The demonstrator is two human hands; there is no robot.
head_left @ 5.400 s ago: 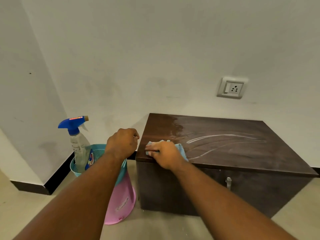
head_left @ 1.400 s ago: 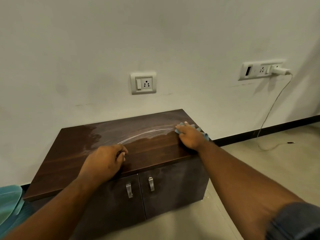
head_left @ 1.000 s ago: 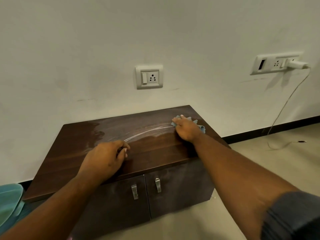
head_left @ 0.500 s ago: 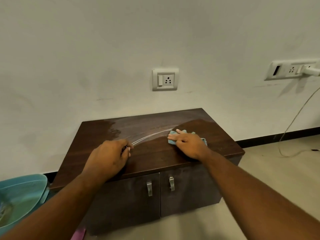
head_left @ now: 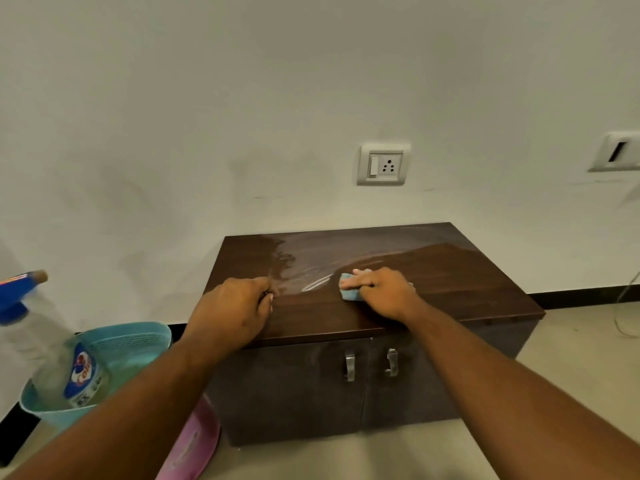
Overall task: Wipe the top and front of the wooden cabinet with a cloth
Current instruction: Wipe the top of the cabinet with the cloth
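Observation:
A low dark wooden cabinet (head_left: 450, 282) stands against the white wall, with two doors and metal handles (head_left: 349, 366) on its front. My right hand (head_left: 384, 291) presses a light blue cloth (head_left: 349, 289) flat on the middle of the cabinet top. Dusty streaks remain on the back left part of the top; the right and front parts look darker and cleaner. My left hand (head_left: 235, 311) rests as a loose fist on the front left corner of the top, with nothing visible in it.
A teal basket (head_left: 131, 344) stands on the floor left of the cabinet and holds a spray bottle (head_left: 52, 362) with a blue trigger. A pink item (head_left: 194, 445) lies below it. A wall socket (head_left: 383, 164) sits above the cabinet; a cable (head_left: 623, 306) hangs at right.
My right hand has slid the cloth leftward from the back right corner to the middle of the top. The view has swung left, bringing the basket and spray bottle back in.

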